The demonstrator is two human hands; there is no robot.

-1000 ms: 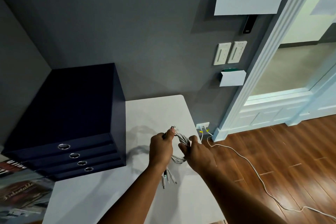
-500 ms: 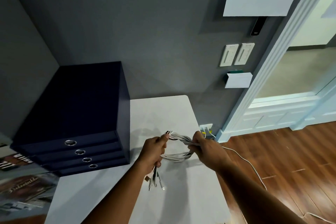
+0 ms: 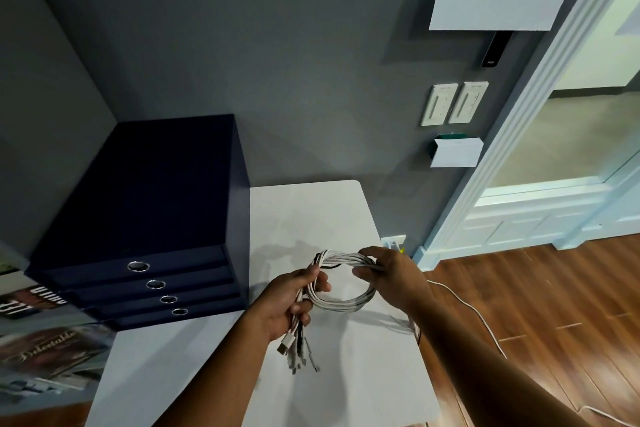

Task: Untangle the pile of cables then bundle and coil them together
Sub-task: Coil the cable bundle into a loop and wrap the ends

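Note:
A bundle of white cables with one dark strand [image 3: 343,302] forms a round loop held above the white table [image 3: 311,215]. My left hand [image 3: 294,302] grips the bundle at the loop's left side, and several plug ends [image 3: 298,350] hang below its fist. My right hand [image 3: 391,274] pinches the top right of the loop, fingers curled round the strands. More cable ends trail down past my right wrist.
A dark blue drawer box [image 3: 145,218] with ring pulls stands on the table's left. Magazines [image 3: 45,350] lie at the far left. A wall socket [image 3: 393,241] feeds a white cord [image 3: 485,322] across the wooden floor. A white door frame [image 3: 519,114] rises on the right.
My hands have drawn apart and the cable loop has opened into a wider ring. The plug ends hang lower from my left fist. The camera view has shifted slightly.

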